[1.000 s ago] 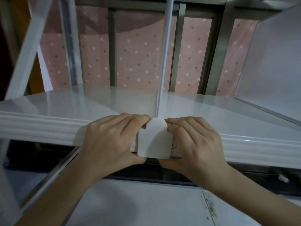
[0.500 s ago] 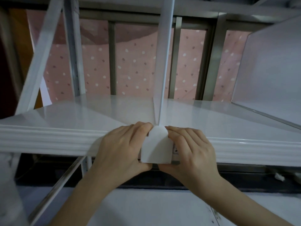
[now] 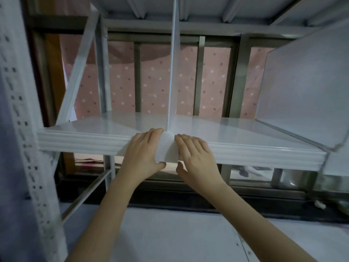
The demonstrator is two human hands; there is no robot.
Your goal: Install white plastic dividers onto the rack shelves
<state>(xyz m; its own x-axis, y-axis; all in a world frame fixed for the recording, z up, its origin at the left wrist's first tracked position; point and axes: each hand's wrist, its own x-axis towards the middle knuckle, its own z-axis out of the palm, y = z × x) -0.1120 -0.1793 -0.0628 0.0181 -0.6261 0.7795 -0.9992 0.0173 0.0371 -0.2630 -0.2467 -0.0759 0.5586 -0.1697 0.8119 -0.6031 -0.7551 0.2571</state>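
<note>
Both hands press on the front tab of a white plastic divider where it hooks over the ribbed front edge of the rack shelf. The left hand lies flat against the edge, its fingers stretched up and curled over the lip just left of the tab, with the thumb tucked under the tab's lower corner. The right hand mirrors it: fingers extended over the shelf lip just right of the tab, thumb below the edge. So neither hand is closed into a fist; each clamps the tab and shelf edge between fingers above and thumb beneath.

From between the two sets of fingertips the divider rises upright, a thin blade seen edge-on, running back across the shelf and up to the underside of the shelf above. Well to the right of the right fingers a second divider stands on the same shelf (it looks tilted, perhaps only from the wide lens). Left of the left fingers is the perforated rack post. Beyond the fingers hangs a pink dotted curtain.
</note>
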